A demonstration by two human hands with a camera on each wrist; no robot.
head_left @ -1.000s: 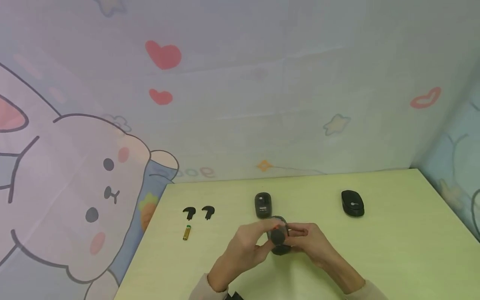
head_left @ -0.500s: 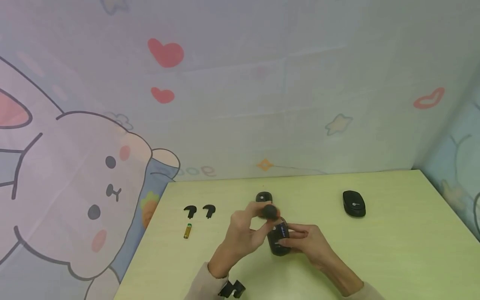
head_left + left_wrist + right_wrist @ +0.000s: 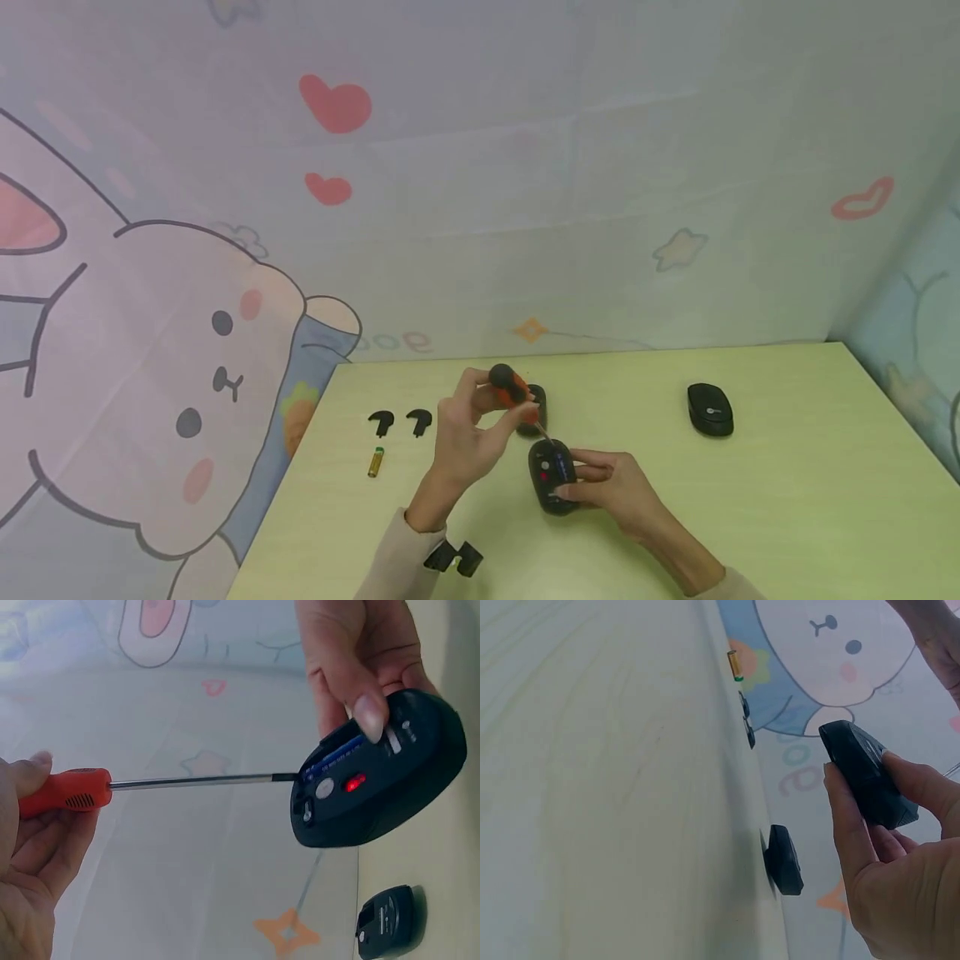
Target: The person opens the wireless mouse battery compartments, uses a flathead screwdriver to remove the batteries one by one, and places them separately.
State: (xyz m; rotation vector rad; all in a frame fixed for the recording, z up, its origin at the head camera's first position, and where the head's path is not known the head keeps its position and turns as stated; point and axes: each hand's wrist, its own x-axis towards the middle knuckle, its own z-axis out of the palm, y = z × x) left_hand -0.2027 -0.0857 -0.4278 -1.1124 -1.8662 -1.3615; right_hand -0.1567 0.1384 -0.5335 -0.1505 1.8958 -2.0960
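Note:
My right hand (image 3: 611,487) grips a black computer mouse (image 3: 375,814) above the table, its underside turned up and thumb across it. A red light glows on that underside, and a blue battery (image 3: 337,756) lies in its slot. With my left hand (image 3: 468,442) I hold a screwdriver (image 3: 82,789) by its red and black handle. The shaft slants down toward the mouse in the head view. In the left wrist view its dark tip meets the mouse's edge at the end of the battery slot.
A second mouse (image 3: 386,922) lies underside up just behind my hands. Farther right sits a third black mouse (image 3: 710,410). On the left are two hooked black covers (image 3: 382,422) and a gold-green battery (image 3: 376,462). A printed cloth (image 3: 480,250) hangs behind the table (image 3: 787,500).
My left hand has moved up and to the left, tilting the screwdriver so its shaft now shows. The mouse's underside, earlier hidden partly by that hand, is uncovered. My right hand stays nearly in place.

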